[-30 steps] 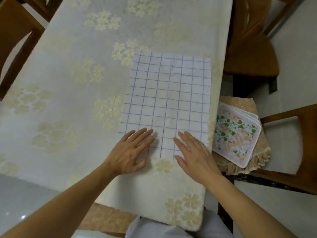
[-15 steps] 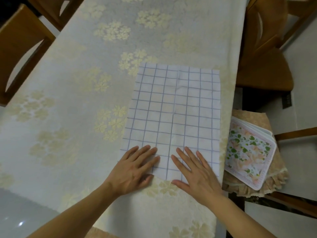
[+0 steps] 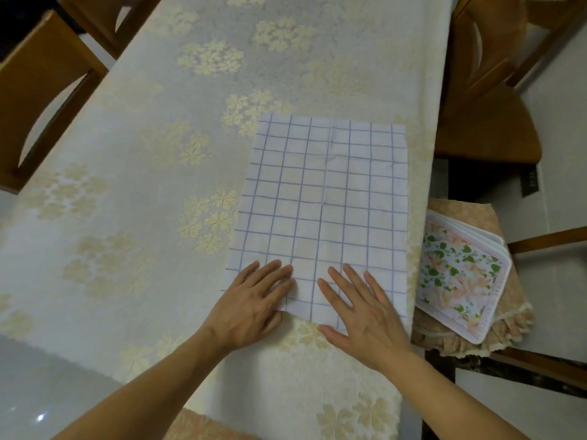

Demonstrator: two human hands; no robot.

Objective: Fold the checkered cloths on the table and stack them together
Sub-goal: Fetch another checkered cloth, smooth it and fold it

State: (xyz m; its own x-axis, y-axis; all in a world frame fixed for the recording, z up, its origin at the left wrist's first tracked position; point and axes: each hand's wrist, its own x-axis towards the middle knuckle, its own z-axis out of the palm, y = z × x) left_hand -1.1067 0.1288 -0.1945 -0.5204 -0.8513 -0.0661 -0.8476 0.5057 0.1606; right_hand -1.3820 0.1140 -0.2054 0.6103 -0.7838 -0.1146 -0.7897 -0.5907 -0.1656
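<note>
Checkered cloth [image 3: 320, 201] lies flat under left hand [image 3: 251, 308] and right hand [image 3: 365, 309], each grip seemingly fully open, pressing.

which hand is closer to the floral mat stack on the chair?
Right. The right hand lies flat on the checkered cloth's near right part, next to the table edge beside the floral mat stack. The left hand rests on the cloth's near left corner, farther away.

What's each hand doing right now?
Left hand: open, flat on the white blue-checked cloth.
Right hand: open, flat on the same cloth.
</note>
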